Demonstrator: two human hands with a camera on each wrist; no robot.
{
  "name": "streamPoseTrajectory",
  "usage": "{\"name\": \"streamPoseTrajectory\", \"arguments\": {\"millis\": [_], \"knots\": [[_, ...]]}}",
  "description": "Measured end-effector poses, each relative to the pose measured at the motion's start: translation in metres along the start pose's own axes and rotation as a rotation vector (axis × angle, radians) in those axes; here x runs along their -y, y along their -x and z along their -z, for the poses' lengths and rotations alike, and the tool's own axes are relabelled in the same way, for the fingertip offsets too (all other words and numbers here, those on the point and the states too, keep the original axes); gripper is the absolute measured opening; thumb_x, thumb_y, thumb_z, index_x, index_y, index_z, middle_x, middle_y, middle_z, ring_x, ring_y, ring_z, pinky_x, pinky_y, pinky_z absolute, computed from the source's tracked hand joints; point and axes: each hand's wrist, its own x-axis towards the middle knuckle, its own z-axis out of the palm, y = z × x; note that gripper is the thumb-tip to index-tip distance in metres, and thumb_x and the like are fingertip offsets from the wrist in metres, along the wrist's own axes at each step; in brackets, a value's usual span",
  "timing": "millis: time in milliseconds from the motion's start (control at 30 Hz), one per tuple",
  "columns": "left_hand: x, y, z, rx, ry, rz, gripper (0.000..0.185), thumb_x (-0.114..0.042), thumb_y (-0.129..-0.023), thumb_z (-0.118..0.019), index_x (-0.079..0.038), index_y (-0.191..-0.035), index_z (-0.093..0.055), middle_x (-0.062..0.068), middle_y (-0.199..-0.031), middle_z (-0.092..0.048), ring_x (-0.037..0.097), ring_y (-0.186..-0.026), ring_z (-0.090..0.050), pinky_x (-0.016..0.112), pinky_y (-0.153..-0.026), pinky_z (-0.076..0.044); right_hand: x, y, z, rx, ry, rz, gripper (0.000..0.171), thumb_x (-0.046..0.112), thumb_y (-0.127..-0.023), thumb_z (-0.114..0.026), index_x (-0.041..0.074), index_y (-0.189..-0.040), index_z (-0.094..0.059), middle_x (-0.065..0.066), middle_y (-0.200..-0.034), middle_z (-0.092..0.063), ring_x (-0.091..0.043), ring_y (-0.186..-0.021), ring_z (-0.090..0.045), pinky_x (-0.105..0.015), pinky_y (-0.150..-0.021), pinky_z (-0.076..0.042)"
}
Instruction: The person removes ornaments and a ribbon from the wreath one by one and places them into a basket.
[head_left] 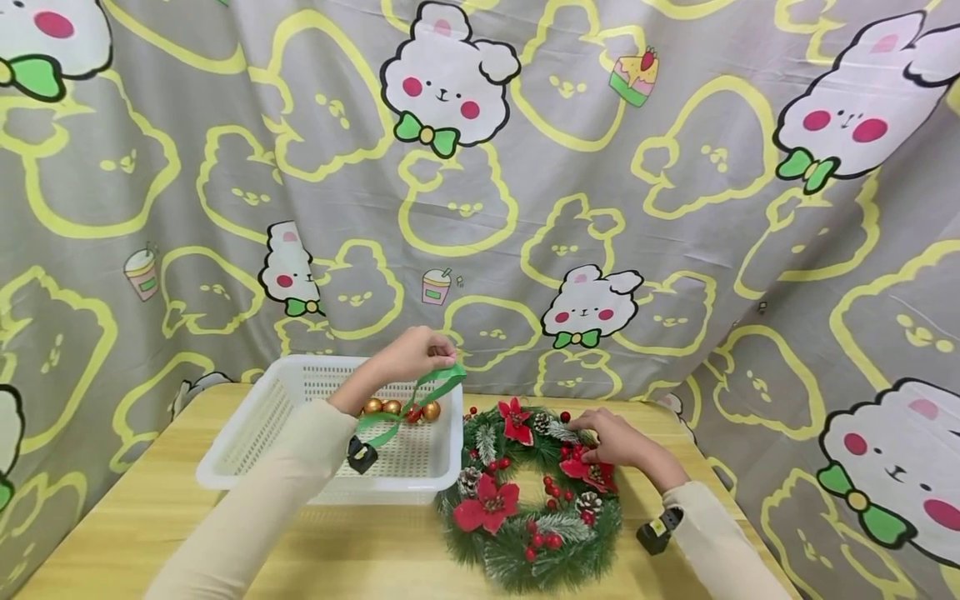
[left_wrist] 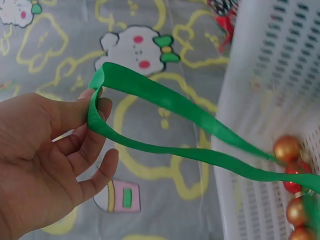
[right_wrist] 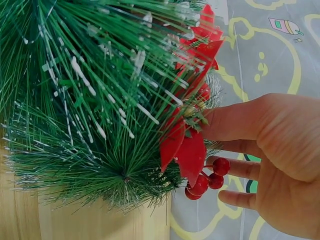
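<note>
My left hand (head_left: 414, 354) is raised over the white basket (head_left: 247, 454) and pinches the fold of a green ribbon (head_left: 438, 386) loop. The ribbon's two strands run down to gold and red balls (head_left: 392, 407) lying in the basket. In the left wrist view the ribbon (left_wrist: 165, 100) hangs from the fingertips (left_wrist: 97, 107) toward the balls (left_wrist: 286, 148). My right hand (head_left: 617, 439) rests on the right side of a green pine wreath (head_left: 525, 550). Its thumb and fingers (right_wrist: 235, 122) hold a red poinsettia (right_wrist: 189, 152) beside red berries (right_wrist: 210, 181).
The basket and wreath lie side by side on a yellow wooden table (head_left: 150, 517). A grey cartoon-print curtain (head_left: 600, 167) hangs close behind and wraps round the right side. Pine cones, red flowers and berries stud the wreath.
</note>
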Motion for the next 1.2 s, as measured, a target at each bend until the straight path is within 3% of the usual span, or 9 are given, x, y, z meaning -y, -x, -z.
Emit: {"name": "streamPoseTrajectory", "arguments": {"millis": [267, 533, 833, 1200], "knots": [[-0.024, -0.007, 0.000, 0.012, 0.056, -0.019, 0.013, -0.012, -0.099, -0.065, -0.005, -0.101, -0.076, 0.007, -0.096, -0.076, 0.011, -0.079, -0.065, 0.027, -0.074, -0.054, 0.000, -0.001, 0.000, 0.006, -0.011, -0.018, 0.049, 0.010, -0.083, -0.083, 0.006, -0.129, -0.069, -0.017, -0.127, -0.066, -0.043, -0.118, -0.058, -0.057, -0.095, -0.050], [-0.022, -0.003, 0.015, -0.016, 0.061, -0.035, 0.013, -0.012, -0.100, -0.064, -0.006, -0.103, -0.075, 0.008, -0.099, -0.076, 0.014, -0.085, -0.067, 0.032, -0.079, -0.055, 0.002, 0.000, 0.001, 0.009, -0.018, -0.015, 0.049, 0.010, -0.082, -0.083, 0.006, -0.129, -0.069, -0.017, -0.126, -0.066, -0.042, -0.117, -0.059, -0.057, -0.095, -0.050], [0.007, 0.018, 0.024, -0.030, 0.073, 0.026, 0.012, -0.009, -0.099, -0.065, -0.003, -0.098, -0.075, 0.009, -0.091, -0.074, 0.012, -0.075, -0.060, 0.030, -0.074, -0.050, 0.008, 0.003, 0.000, 0.017, -0.035, -0.015, 0.047, 0.010, -0.083, -0.083, 0.005, -0.127, -0.070, -0.017, -0.125, -0.067, -0.044, -0.118, -0.057, -0.057, -0.093, -0.051], [0.072, 0.050, 0.037, -0.008, 0.058, 0.153, 0.013, -0.009, -0.099, -0.065, -0.001, -0.098, -0.075, 0.012, -0.092, -0.075, 0.020, -0.081, -0.065, 0.036, -0.078, -0.052, 0.008, 0.000, 0.003, 0.016, -0.017, -0.007, 0.048, 0.008, -0.081, -0.084, 0.005, -0.126, -0.070, -0.017, -0.124, -0.067, -0.043, -0.115, -0.059, -0.056, -0.091, -0.052]]}}
